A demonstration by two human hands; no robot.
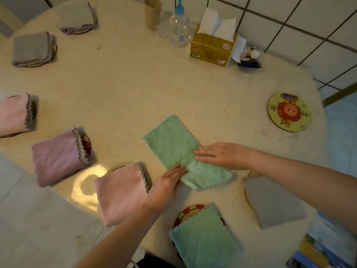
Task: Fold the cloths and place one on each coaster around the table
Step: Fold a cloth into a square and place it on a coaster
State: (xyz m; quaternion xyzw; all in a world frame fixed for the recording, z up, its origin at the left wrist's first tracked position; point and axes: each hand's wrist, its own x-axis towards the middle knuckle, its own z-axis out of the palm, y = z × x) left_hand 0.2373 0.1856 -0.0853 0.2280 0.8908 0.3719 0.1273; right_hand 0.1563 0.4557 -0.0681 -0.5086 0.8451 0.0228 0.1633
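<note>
A green cloth (172, 142) lies as a long folded strip on the round table (135, 89), near its front. My left hand (168, 182) rests flat on the strip's near left edge. My right hand (222, 154) presses flat on its middle, fingers straight. A bare round coaster with a cartoon print (289, 112) sits at the right. Folded cloths lie on coasters around the rim: a green one (204, 240), a grey one (274, 202), three pink ones (121, 192) (56, 155) (13, 115), and two more grey ones (31, 49) (77, 17).
At the back of the table stand a paper cup (153, 12), a clear pump bottle (179, 26), a yellow tissue box (212, 47) and a small holder of oddments (249, 57). A tiled wall runs behind; the floor shows at left and right.
</note>
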